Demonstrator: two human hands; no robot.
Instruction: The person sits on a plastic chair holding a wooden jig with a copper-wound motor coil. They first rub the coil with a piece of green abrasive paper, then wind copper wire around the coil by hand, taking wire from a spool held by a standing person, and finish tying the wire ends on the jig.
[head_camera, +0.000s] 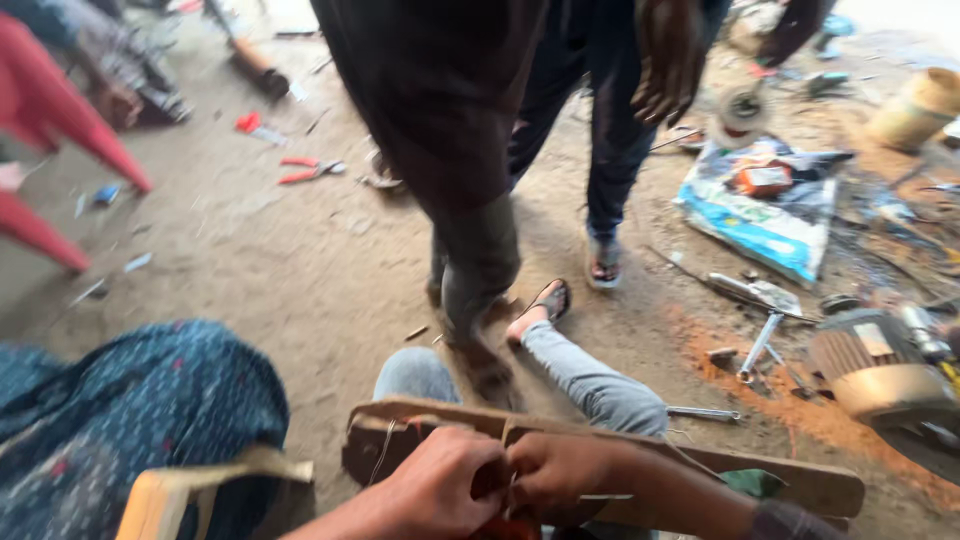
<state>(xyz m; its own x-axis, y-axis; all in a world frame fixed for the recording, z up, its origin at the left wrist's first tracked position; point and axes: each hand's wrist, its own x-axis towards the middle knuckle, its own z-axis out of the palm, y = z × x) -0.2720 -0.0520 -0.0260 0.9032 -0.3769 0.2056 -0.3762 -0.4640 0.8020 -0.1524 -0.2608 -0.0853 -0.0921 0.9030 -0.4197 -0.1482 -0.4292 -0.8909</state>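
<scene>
A long, worn wooden board lies across my lap, over my legs in light jeans. My left hand is closed over the board's near edge at its middle. My right hand is clenched right beside it, knuckles touching, and also grips the board. Thin wire runs across the board's left end. Something red shows under my hands; I cannot tell what it is.
A person in dark clothes stands close in front, with a second person in sandals behind. On the dirt floor at right are an electric motor, wrenches and a blue-white sack. Red pliers and red chair legs lie at left. Blue patterned fabric is beside me.
</scene>
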